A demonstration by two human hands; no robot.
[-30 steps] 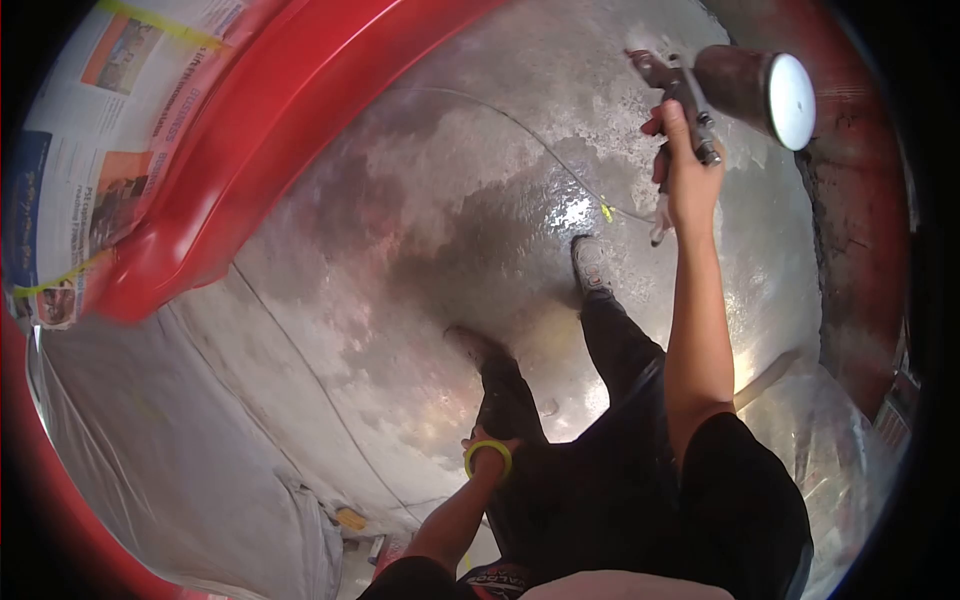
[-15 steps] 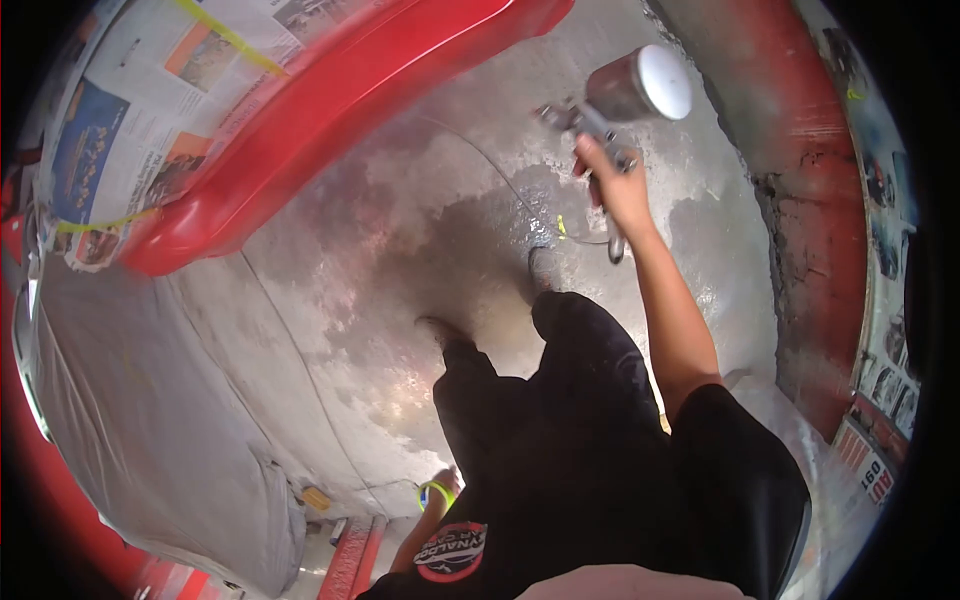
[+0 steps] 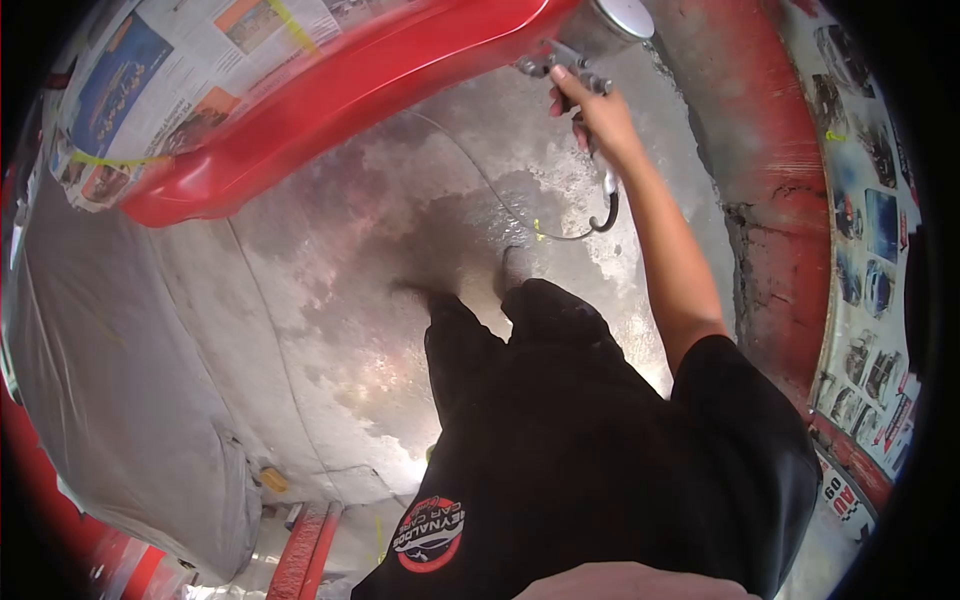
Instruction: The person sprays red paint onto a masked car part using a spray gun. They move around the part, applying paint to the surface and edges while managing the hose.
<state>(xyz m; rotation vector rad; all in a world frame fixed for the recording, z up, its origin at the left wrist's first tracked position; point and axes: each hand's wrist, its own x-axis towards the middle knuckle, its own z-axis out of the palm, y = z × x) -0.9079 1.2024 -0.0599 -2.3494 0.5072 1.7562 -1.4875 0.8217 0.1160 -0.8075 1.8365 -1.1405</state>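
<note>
My right hand [image 3: 604,122] is closed around the handle of a metal paint spray gun [image 3: 568,56], up near the top of the view. The gun's silver cup with a pale round lid [image 3: 628,17] tops it. Its nozzle points left, close to the right end of a glossy red car body panel [image 3: 350,95], possibly a bumper. From the base of the handle a black hose end [image 3: 606,215] curves into a thin air hose [image 3: 470,160] across the floor. My left hand is hidden behind my black shirt.
Newspaper masking [image 3: 195,65] with yellow tape borders the red panel. A grey sheet [image 3: 120,350] covers something at the left. The concrete floor [image 3: 340,290] has wet-looking dark patches. A red-painted ledge [image 3: 775,240] and a picture-covered panel [image 3: 865,260] stand at the right.
My right hand and the spray gun have moved up and slightly left, closer to the red panel's end. My left hand and its yellow-green wristband have slipped almost wholly behind my shirt.
</note>
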